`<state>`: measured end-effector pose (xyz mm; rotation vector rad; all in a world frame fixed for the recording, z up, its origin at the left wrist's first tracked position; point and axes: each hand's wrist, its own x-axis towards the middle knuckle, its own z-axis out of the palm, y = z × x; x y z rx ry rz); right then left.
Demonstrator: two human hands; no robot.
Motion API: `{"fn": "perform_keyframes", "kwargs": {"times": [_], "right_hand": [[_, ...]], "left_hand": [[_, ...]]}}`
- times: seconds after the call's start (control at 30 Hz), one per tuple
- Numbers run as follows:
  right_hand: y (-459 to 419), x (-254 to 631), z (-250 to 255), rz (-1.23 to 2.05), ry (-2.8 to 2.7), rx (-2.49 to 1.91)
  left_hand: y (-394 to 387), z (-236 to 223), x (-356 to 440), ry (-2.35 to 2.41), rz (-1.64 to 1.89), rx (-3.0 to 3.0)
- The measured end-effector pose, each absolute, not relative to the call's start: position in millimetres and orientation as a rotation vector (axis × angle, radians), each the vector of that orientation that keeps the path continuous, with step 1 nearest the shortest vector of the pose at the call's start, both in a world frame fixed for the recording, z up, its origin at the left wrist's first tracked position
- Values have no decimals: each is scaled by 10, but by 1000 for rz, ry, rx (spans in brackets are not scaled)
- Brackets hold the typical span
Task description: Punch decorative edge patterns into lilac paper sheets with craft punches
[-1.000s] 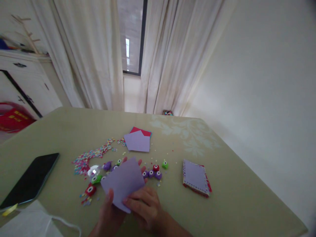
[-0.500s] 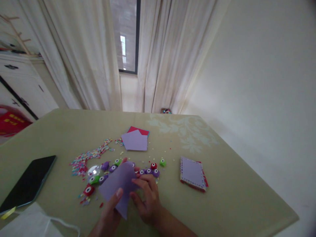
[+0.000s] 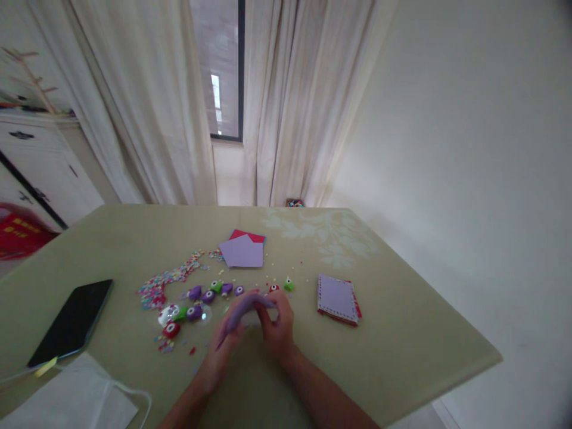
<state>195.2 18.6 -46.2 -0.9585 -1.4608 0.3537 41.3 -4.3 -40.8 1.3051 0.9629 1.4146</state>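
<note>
A purple sheet (image 3: pixel 245 306), bent into an arch and seen nearly edge-on, is between my two hands over the near part of the table. My left hand (image 3: pixel 220 353) grips its lower left part. At the right end, my right hand (image 3: pixel 280 329) pinches the sheet, thumb beneath the curve. Just beyond the hands lie several small purple, green and red pieces with eye designs, such as a red one (image 3: pixel 171 330) and a purple one (image 3: pixel 208 296). My hands partly cover some of them.
Colourful small bits (image 3: pixel 167 279) are scattered left of centre. Behind them a purple pentagonal sheet (image 3: pixel 243 252) overlaps a red one (image 3: pixel 235 233). A stack of dot-edged sheets (image 3: pixel 338 299) lies right. A black tablet or phone (image 3: pixel 74 322) and a white mask (image 3: pixel 74 396) are at left.
The purple sheet has turned from facing me to nearly edge-on and now arches. My right hand has closed on its right end. The view has shifted slightly.
</note>
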Motion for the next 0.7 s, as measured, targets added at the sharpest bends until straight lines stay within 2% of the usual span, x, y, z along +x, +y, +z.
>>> {"fn": "perform_keyframes", "kwargs": {"times": [0.17,0.3,0.4,0.5,0.7], "right_hand": [[188,2281,-191,396,-1099,-1152],[78,2896,11,439,-1130,-1423],[-48,3391,137,421,-1330,-1557],[-147,3732,242,394,-1378,-1644],[-187,3886,265,418,-1375,-1692]], "left_hand": [[45,-301,294,1215,1432,1461],[160,-295,304,1519,1183,2092],[289,-300,443,1515,780,2554],[440,-308,627,1527,538,2694],[670,-338,974,1374,528,2783]]}}
